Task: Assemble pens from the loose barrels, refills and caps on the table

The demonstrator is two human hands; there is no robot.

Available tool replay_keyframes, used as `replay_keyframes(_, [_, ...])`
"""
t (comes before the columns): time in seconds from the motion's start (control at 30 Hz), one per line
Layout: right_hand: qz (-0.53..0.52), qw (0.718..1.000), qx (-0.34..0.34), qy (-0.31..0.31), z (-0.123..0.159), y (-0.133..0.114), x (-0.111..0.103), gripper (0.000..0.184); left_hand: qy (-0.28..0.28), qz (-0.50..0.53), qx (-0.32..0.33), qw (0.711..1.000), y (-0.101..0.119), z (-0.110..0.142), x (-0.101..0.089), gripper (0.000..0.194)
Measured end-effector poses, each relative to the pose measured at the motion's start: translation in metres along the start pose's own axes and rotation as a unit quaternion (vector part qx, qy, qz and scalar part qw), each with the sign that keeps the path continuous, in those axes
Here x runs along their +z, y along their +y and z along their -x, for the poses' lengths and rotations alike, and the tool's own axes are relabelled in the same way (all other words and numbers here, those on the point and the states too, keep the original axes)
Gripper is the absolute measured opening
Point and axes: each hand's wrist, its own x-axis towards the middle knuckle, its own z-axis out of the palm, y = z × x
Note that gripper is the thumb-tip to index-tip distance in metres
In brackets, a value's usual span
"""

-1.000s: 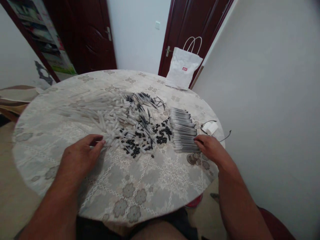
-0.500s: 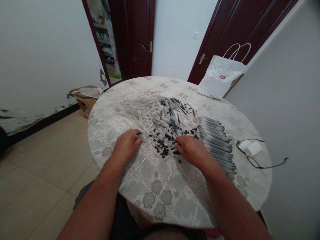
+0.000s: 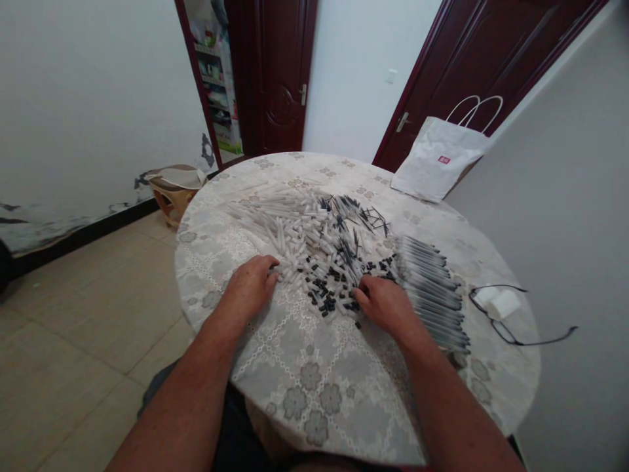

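My left hand rests at the left edge of a pile of small white pen caps. Its fingers are bent toward the thumb, and whatever lies between the tips is too small to make out. At the right side of the loose black plugs, my right hand is curled with fingertips pinched together; anything in them is hidden. Thin dark-tipped refills lie just beyond the right hand. To its right, grey-white pens are laid side by side in a row.
Long whitish pen barrels spread over the far left of the round table with its patterned cloth. A white paper bag stands at the back right. Eyeglasses and a small white object lie near the right edge.
My right hand has shifted slightly right and toward me over the black plugs. The left hand stays at the same spot by the caps. The whole view has tilted a little.
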Motion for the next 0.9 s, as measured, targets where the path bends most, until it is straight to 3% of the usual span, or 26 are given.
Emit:
replay_keyframes(0.37, [0.009, 0.998, -0.003, 0.056, -0.004, -0.004, 0.011, 0.028, -0.040, 0.017, -0.014, 0.999, 0.010, 0.000, -0.008, 0.033])
replay_keyframes(0.53, [-0.032, 0.992, -0.010, 0.120, -0.005, 0.001, 0.013, 0.023, -0.057, 0.036, -0.025, 0.997, 0.014, 0.003, -0.010, 0.031])
replay_keyframes(0.7, [-0.117, 0.974, -0.077, 0.178, -0.003, -0.004, 0.013, 0.021, -0.065, 0.046, -0.011, 0.997, 0.010, 0.004, -0.006, 0.031])
replay_keyframes(0.9, [-0.182, 0.956, -0.141, 0.183, -0.004, -0.018, 0.016, 0.027, -0.072, 0.063, 0.024, 0.995, 0.012, 0.006, -0.006, 0.030])
